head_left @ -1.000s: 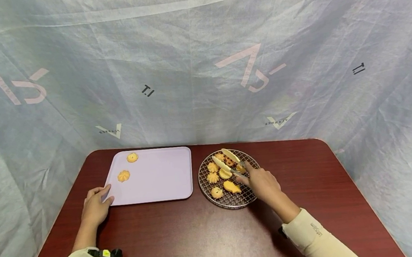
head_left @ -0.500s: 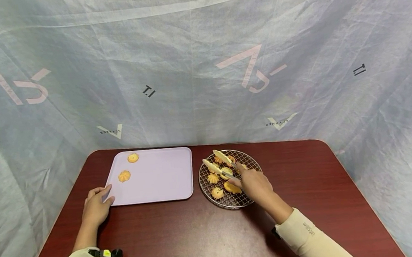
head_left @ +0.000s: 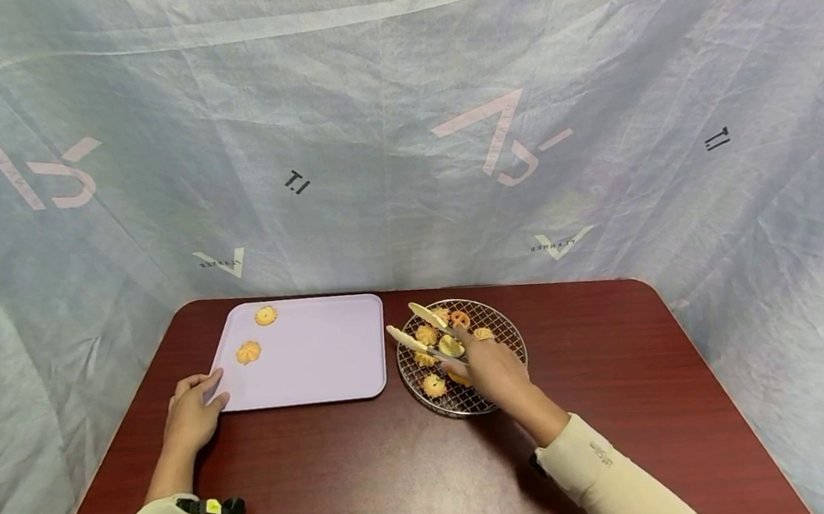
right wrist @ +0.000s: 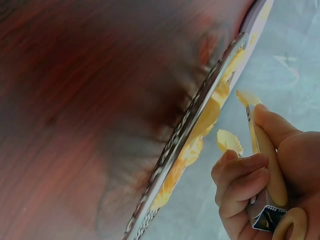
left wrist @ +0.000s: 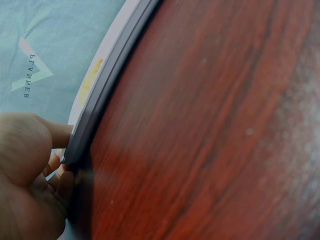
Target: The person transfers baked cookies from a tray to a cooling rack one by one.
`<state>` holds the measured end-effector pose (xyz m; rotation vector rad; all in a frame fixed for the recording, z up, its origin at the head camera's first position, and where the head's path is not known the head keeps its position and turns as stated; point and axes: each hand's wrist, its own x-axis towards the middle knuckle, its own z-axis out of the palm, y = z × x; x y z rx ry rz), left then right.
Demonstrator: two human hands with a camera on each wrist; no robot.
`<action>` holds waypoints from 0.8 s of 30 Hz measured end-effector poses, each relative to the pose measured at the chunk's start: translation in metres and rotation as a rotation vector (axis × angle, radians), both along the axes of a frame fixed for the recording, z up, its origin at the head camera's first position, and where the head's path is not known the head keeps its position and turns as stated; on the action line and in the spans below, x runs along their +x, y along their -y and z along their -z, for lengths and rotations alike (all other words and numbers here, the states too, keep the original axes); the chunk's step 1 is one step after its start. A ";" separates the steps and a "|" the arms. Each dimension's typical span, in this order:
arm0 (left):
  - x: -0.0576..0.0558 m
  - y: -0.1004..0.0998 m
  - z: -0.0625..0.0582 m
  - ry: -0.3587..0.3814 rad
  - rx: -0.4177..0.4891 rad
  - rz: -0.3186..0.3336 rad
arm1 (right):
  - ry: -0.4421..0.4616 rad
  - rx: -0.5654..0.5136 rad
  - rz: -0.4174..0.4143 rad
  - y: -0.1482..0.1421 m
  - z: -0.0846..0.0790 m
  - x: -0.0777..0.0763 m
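Note:
At the lower left corner of the pale lilac tray (head_left: 317, 355), my left hand (head_left: 191, 414) pinches the rim, thumb and fingers on either side of it in the left wrist view. Two flower-shaped cookies, one higher (head_left: 265, 315) and one lower (head_left: 248, 352), lie on the tray's left part. My right hand (head_left: 498, 372) grips a pair of tongs (head_left: 409, 340) with cream tips. The tips are spread with nothing between them, above the left side of a round wire rack (head_left: 511, 326). Several cookies (head_left: 434, 385) and a small pretzel (head_left: 460, 319) lie on the rack, some partly hidden by my hand.
Tray and rack stand side by side towards the far edge of the dark red wooden table (head_left: 345, 482), with a narrow gap between them. A grey printed cloth (head_left: 387, 167) hangs behind the table and along both sides.
My right hand has moved left with the tongs, from over the middle of the rack to its left edge. The left hand and the tray have stayed put.

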<state>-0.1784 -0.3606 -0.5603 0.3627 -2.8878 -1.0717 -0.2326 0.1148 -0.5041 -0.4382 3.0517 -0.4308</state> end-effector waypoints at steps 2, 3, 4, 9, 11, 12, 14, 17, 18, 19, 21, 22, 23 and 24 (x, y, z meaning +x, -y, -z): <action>0.000 0.000 0.000 0.000 0.000 0.000 | 0.000 -0.006 -0.005 0.004 0.001 0.000; 0.000 0.000 0.000 0.000 0.000 0.000 | -0.001 -0.006 -0.010 0.006 0.001 0.001; 0.000 0.000 0.000 0.000 0.000 0.001 | -0.003 -0.008 -0.015 0.008 0.001 0.001; 0.000 0.000 0.000 0.000 -0.001 0.002 | -0.007 -0.017 -0.041 0.020 0.001 0.002; 0.000 0.000 0.000 -0.001 -0.001 0.003 | -0.007 -0.011 -0.047 0.024 0.002 0.002; 0.000 0.000 0.000 -0.003 -0.001 0.004 | -0.006 -0.006 -0.049 0.026 0.002 0.002; 0.000 0.000 0.000 -0.005 0.000 0.004 | 0.000 0.004 -0.058 0.031 0.002 0.003; 0.000 0.000 0.000 -0.007 0.001 0.004 | 0.004 0.004 -0.078 0.038 0.001 0.003; 0.000 0.000 0.000 -0.006 0.002 0.003 | 0.009 0.000 -0.088 0.041 0.001 0.004; 0.000 0.000 0.000 -0.005 0.003 0.002 | 0.005 -0.002 -0.104 0.043 0.001 0.004; 0.000 0.000 0.000 -0.002 0.004 0.001 | 0.005 -0.014 -0.120 0.048 0.001 0.004; 0.000 0.000 0.000 -0.001 0.003 0.002 | 0.010 -0.019 -0.127 0.051 0.000 0.004; 0.000 0.000 0.000 -0.001 0.004 0.002 | 0.017 -0.023 -0.132 0.053 0.000 0.004; 0.000 0.000 0.000 0.000 0.005 0.002 | 0.025 -0.024 -0.134 0.055 0.000 0.003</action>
